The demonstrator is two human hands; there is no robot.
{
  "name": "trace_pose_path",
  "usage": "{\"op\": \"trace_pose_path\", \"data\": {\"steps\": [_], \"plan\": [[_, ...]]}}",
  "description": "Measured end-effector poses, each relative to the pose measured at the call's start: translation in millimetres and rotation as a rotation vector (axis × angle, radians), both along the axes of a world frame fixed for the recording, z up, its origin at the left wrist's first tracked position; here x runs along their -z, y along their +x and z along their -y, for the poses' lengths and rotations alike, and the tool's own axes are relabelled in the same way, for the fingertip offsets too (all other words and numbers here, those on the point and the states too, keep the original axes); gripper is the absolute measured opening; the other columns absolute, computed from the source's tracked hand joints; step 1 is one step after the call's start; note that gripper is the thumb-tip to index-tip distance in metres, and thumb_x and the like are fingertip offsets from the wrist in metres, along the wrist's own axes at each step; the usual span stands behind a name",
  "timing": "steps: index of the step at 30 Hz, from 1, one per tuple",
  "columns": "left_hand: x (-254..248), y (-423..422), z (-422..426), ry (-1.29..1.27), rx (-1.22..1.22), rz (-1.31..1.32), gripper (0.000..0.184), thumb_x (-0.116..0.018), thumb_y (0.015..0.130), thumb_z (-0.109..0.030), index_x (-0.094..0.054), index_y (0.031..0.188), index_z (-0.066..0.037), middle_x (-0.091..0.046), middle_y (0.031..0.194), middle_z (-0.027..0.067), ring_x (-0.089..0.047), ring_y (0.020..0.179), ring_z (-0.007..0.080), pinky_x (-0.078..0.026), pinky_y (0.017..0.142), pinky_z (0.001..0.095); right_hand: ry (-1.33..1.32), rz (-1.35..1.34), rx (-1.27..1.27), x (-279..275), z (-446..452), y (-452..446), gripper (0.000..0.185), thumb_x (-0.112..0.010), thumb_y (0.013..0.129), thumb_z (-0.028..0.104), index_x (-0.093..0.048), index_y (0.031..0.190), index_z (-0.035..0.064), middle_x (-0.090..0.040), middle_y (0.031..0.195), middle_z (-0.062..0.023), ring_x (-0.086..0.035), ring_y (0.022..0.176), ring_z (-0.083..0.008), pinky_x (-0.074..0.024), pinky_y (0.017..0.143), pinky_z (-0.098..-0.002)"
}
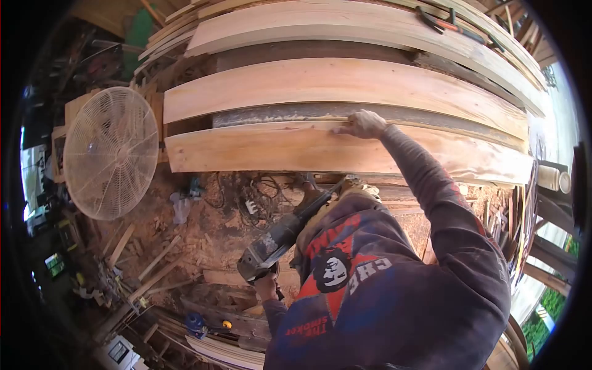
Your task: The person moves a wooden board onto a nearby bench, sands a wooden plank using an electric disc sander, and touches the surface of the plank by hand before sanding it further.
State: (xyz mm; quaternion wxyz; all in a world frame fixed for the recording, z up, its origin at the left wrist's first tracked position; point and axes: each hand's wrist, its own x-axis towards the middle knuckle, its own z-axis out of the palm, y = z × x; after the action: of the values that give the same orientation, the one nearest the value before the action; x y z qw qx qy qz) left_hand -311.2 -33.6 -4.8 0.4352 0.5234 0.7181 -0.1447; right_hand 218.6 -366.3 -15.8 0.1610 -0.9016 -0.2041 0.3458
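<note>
My right hand point(365, 124) reaches forward to the nearest light wooden plank point(259, 148). Its thumb lies on the plank's face and its fingers curl over the far edge, partly hidden. Low on the left, my left hand point(269, 287) is closed around the handle of a large, dusty angle grinder point(274, 240). The grinder is held tilted beside my body, its grey head toward the lower left; I cannot make out a disc. A second light plank point(333, 80) lies beyond the first, with a dark gap between them.
More boards point(296, 21) are stacked at the back, with a hammer-like tool point(447, 26) on them. A large round fan point(111, 153) stands at the left. Wood shavings, offcuts and cables point(262, 200) cover the ground. A blue tool point(196, 324) lies at the lower left.
</note>
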Motion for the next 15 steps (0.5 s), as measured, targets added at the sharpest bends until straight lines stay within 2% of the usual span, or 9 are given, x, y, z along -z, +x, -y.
{"op": "trace_pose_path", "data": {"steps": [3, 5, 7, 8, 10, 11, 13, 14, 15], "plan": [[-13.0, 15.0, 3.8, 0.03, 0.005, 0.033, 0.025, -0.067, 0.076, -0.005, -0.049, 0.059, -0.003, -0.048, 0.052, 0.0055, -0.046, 0.037, 0.0187, -0.039, 0.037, 0.034, 0.033, -0.006, 0.002, 8.7, 1.8, 4.0, 0.087, -0.053, 0.084, 0.084, -0.077, 0.09, 0.0008, -0.073, 0.092, -0.0266, -0.072, 0.093, -0.0406, -0.0556, 0.085, -0.0493], [-28.8, 33.1, 15.2, -0.001, -0.021, 0.066, 0.025, -0.066, 0.076, -0.005, -0.049, 0.059, -0.003, -0.047, 0.051, 0.0056, -0.046, 0.037, 0.0186, -0.038, 0.037, 0.0338, -0.007, 0.041, 0.007, 10.8, 3.1, 6.4, 0.088, -0.052, 0.085, 0.084, -0.075, 0.089, -0.0014, -0.072, 0.085, -0.0276, -0.072, 0.087, -0.0417, -0.0559, 0.083, -0.049], [-47.7, 48.9, 25.8, 0.084, 0.025, 0.05, 0.026, -0.067, 0.076, -0.005, -0.048, 0.059, -0.003, -0.046, 0.051, 0.0062, -0.045, 0.037, 0.0186, -0.038, 0.037, 0.0334, -0.105, -0.067, -0.066, -1.6, 0.5, 11.1, 0.08, -0.063, 0.084, 0.075, -0.073, 0.101, -0.0026, -0.07, 0.105, -0.0308, -0.068, 0.107, -0.0412, -0.055, 0.088, -0.0502], [-33.9, 35.8, 19.2, 0.083, 0.025, 0.05, 0.026, -0.067, 0.076, -0.005, -0.048, 0.059, -0.003, -0.046, 0.051, 0.0062, -0.045, 0.037, 0.0186, -0.038, 0.037, 0.0334, -0.107, -0.068, -0.066, -3.8, 4.1, 9.4, 0.08, -0.063, 0.084, 0.075, -0.073, 0.101, -0.0026, -0.07, 0.105, -0.0308, -0.068, 0.107, -0.0412, -0.055, 0.088, -0.0502], [0.4, 0.8, 1.2, -0.065, -0.11, 0.082, 0.027, -0.067, 0.077, -0.005, -0.046, 0.059, -0.003, -0.046, 0.051, 0.0065, -0.044, 0.037, 0.0187, -0.037, 0.036, 0.033, -0.117, 0.426, -0.188, -7.8, 16.5, 0.9, 0.085, -0.075, 0.08, 0.066, -0.06, 0.128, -0.0021, -0.054, 0.137, -0.0335, -0.055, 0.125, -0.0439, -0.0506, 0.097, -0.0532], [0.0, -0.4, 2.5, -0.065, -0.109, 0.081, 0.027, -0.067, 0.077, -0.005, -0.046, 0.059, -0.003, -0.046, 0.051, 0.0065, -0.044, 0.037, 0.0187, -0.037, 0.036, 0.033, -0.117, 0.425, -0.187, -22.6, 21.5, -0.8, 0.085, -0.075, 0.08, 0.066, -0.06, 0.128, -0.0021, -0.054, 0.137, -0.0335, -0.055, 0.125, -0.0439, -0.0506, 0.097, -0.0532], [2.6, 2.5, 3.2, -0.078, -0.164, 0.054, 0.028, -0.067, 0.076, -0.005, -0.045, 0.06, -0.004, -0.046, 0.052, 0.0065, -0.043, 0.037, 0.0189, -0.037, 0.036, 0.0334, -0.108, 0.284, -0.215, -51.1, 36.7, 0.8, 0.1, -0.082, 0.076, 0.059, -0.041, 0.147, 0.0022, -0.028, 0.158, -0.0317, -0.033, 0.144, -0.0486, -0.0379, 0.112, -0.06], [2.3, 3.0, 3.6, -0.083, -0.155, 0.059, 0.028, -0.067, 0.076, -0.005, -0.045, 0.06, -0.004, -0.046, 0.052, 0.0065, -0.043, 0.037, 0.0189, -0.037, 0.036, 0.0334, -0.13, 0.302, -0.237, -41.7, 52.9, -3.3, 0.123, -0.086, 0.066, 0.064, -0.026, 0.158, 0.0064, -0.02, 0.16, -0.0362, -0.023, 0.148, -0.0539, -0.0256, 0.118, -0.0676], [0.6, 2.3, 5.0, -0.071, -0.165, 0.062, 0.027, -0.067, 0.077, -0.005, -0.046, 0.061, -0.004, -0.046, 0.052, 0.0067, -0.043, 0.037, 0.0191, -0.037, 0.036, 0.0337, -0.143, 0.305, -0.225, -30.0, 63.6, -10.0, 0.123, -0.086, 0.066, 0.064, -0.026, 0.158, 0.0064, -0.02, 0.16, -0.0362, -0.023, 0.148, -0.0539, -0.0256, 0.118, -0.0676]]}}
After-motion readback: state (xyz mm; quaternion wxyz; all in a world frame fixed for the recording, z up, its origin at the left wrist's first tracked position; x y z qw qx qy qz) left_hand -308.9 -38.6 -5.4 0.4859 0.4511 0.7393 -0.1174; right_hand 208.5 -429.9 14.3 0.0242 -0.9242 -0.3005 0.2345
